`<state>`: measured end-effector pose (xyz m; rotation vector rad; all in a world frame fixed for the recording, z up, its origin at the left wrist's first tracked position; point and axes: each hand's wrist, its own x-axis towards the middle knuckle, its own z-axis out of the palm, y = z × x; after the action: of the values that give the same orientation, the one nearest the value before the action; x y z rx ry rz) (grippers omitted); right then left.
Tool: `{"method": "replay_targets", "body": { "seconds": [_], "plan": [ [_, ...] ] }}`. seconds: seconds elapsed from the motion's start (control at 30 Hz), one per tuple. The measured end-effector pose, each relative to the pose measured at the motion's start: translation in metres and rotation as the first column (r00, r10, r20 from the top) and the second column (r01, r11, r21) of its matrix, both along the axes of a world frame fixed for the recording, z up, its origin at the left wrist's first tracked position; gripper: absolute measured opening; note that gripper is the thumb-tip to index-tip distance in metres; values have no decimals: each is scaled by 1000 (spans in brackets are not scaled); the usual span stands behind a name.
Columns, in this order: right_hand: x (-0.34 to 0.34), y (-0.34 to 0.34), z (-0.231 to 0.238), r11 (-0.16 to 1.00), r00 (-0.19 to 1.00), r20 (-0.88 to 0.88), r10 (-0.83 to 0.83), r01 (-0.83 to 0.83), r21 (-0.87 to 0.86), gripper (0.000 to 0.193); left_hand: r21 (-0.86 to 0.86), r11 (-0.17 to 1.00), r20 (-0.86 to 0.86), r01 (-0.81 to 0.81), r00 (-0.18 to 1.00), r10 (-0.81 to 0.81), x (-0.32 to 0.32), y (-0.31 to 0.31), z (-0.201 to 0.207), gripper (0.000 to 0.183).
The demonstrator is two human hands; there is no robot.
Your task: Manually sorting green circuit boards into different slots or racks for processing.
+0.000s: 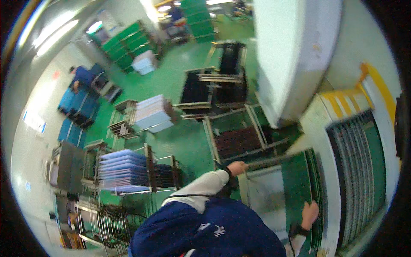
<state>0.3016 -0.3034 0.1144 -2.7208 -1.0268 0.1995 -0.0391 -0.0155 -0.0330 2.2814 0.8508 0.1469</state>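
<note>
The left hand (236, 168), with a dark band at the wrist, is partly curled at the far left corner of a grey-and-green panel (295, 184) just in front of the person. The right hand (310, 215) is loosely bent at the panel's right side, near several upright green edges; blur leaves me unable to tell whether either hand grips anything. Just beyond the left hand stands a metal-framed cart (237, 143) with dark brown contents, and behind it racks filled with black material (195, 88). A white pillar (295, 55) rises ahead to the right; nearer, a ribbed dark-framed unit (353, 171) stands right of the panel. Leftward across the green floor (169, 81) are a rack of pale-blue layers (124, 171), a pale-blue stack (154, 113) and, farther off, a person in blue (82, 79) beside blue containers (79, 103).
</note>
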Motion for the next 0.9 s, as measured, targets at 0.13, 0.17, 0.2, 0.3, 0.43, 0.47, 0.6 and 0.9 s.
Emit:
{"method": "replay_targets", "body": {
  "seconds": [0.13,0.17,0.2,0.3,0.43,0.47,0.6,0.9],
  "plan": [
    [-18,15,29,973,998,-51,-38,26,-231,33,-443,831,-153,-336,942,299,-2,-3,15,51],
    [-20,16,30,976,997,-46,-65,54,-210,33,-396,866,-174,-304,951,255,-1,-3,22,52],
    [-22,16,32,978,995,-44,-88,78,-192,32,-350,895,-200,-274,956,215,0,-5,29,53],
    [-21,19,50,972,998,-45,35,-44,-229,33,-391,865,-209,-313,946,247,-1,-12,50,50],
    [-25,18,64,941,997,-35,73,-80,-328,42,-214,962,-105,-168,983,149,-4,0,-26,46],
    [-24,16,61,935,998,-14,65,-66,-349,43,-276,936,-122,-217,974,190,3,-1,-15,45],
    [-27,19,61,930,997,-49,59,-72,-360,43,-378,862,-174,-338,940,293,3,-6,17,44],
    [-25,17,58,945,997,-72,-12,-12,-326,42,-355,874,-201,-331,940,275,4,-7,22,47]
  ]
}}
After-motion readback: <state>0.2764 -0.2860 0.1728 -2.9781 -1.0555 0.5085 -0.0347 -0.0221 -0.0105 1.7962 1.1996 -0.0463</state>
